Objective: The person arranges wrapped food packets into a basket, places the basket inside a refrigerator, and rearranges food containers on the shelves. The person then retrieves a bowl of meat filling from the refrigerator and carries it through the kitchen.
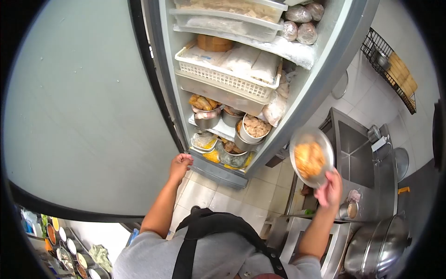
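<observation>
My right hand (pixel 329 189) grips the rim of a round metal bowl (pixel 299 138), which is tilted and has orange-coloured food pieces (pixel 309 159) in it. The bowl is held out to the right of the open fridge (pixel 218 172). My left hand (pixel 180 167) hangs by the fridge's lower front edge, near the open door, with its fingers curled in and nothing visible in them. On the lower shelves, close to this hand, stand a metal pot of meat (pixel 207 120) and a white container of pale meat pieces (pixel 256 128).
The grey fridge door (pixel 83 107) stands wide open at left. A white basket (pixel 227 74) of packages sits on a middle shelf. To the right are a steel sink (pixel 357 153), a large steel pot (pixel 376 246) and a wall rack (pixel 392 69). Several food containers (pixel 69 251) stand at lower left.
</observation>
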{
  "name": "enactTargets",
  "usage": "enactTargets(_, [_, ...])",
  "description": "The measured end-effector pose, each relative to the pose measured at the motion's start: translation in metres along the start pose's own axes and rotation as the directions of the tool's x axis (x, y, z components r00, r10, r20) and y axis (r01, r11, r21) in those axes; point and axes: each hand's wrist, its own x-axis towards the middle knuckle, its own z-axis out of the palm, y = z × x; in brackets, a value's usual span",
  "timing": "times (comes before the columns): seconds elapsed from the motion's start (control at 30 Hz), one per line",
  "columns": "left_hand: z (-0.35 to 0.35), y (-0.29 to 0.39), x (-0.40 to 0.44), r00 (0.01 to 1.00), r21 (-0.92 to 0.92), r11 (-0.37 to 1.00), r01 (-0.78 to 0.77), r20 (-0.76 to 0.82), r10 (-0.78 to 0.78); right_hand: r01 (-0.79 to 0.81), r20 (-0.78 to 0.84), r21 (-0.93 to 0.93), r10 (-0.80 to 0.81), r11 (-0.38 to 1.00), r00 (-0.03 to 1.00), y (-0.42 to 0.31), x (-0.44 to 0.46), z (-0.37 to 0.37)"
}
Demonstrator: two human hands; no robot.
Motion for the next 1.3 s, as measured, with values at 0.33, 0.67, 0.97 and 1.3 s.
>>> enactTargets(0.33, [-0.057,-0.009,-0.005,0.999,-0.13,0.991,0.038,0.017,-0.037,-0.034,0.307,-0.048,0.047,0.998,0.951,0.029,0.127,0.257])
enactTargets(0.67, [-0.081,-0.013,-0.013,0.995,-0.138,0.987,0.084,0.058,-0.077,-0.064,0.234,0.047,0.051,0.997,0.971,0.091,0.205,0.359])
enactTargets(0.97, [-0.08,-0.015,0.001,0.993,-0.126,0.99,0.07,0.102,-0.057,-0.053,0.235,0.013,0.048,0.999,0.971,0.105,0.223,0.408])
enactTargets(1.3, [-0.087,-0.034,-0.012,0.988,-0.086,0.985,0.151,0.053,-0.147,0.117,0.12,0.025,-0.119,0.993,0.986,0.052,0.213,0.301])
